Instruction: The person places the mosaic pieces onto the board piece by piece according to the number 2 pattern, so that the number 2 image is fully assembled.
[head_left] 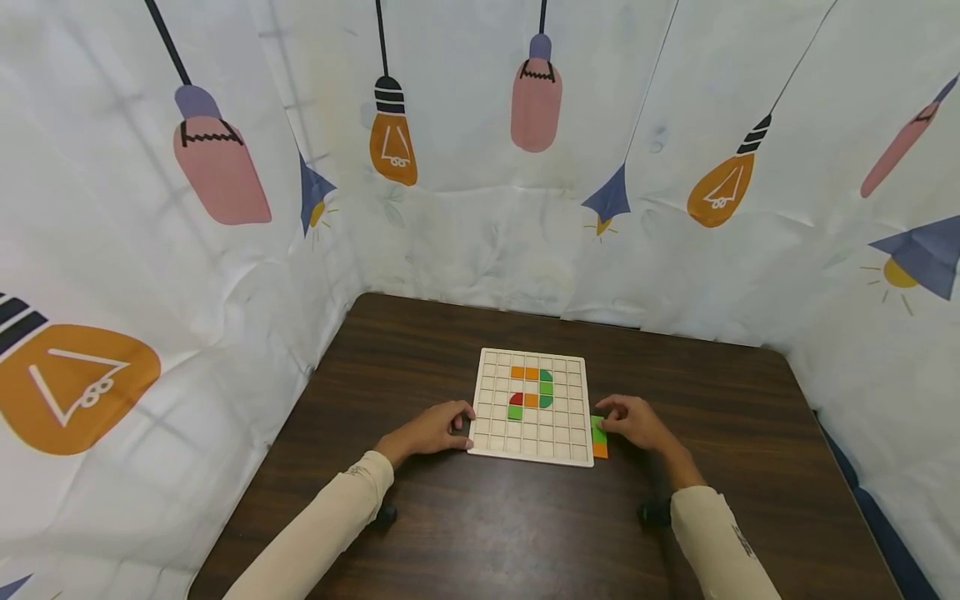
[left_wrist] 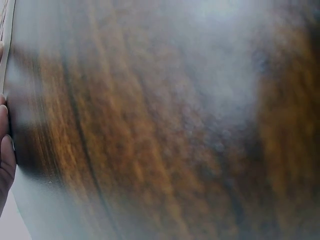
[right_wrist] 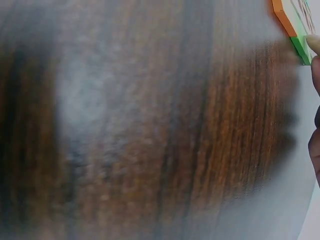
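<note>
A pale square grid board [head_left: 491, 433] lies on the table with orange, green and red tiles set in its cells. The left hand [head_left: 431, 429] is at the board's left edge, thumb near the lower corner and fingers higher up. In the left wrist view, that hand [left_wrist: 5, 155] shows only at the far left margin. My right hand [head_left: 636, 421] is at the board's right side, its thumb at a green tile [head_left: 599, 434]. An orange tile [head_left: 601, 451] adjoins the green. In the right wrist view, a fingertip [right_wrist: 313, 42] touches the green tile [right_wrist: 300, 48].
The dark wood-grain table [head_left: 525, 533] extends around the board on all sides. A white curtain [head_left: 480, 242] printed with lamps and bulbs hangs behind and to the left. Dark wrist devices [head_left: 655, 512] sit beneath the forearms.
</note>
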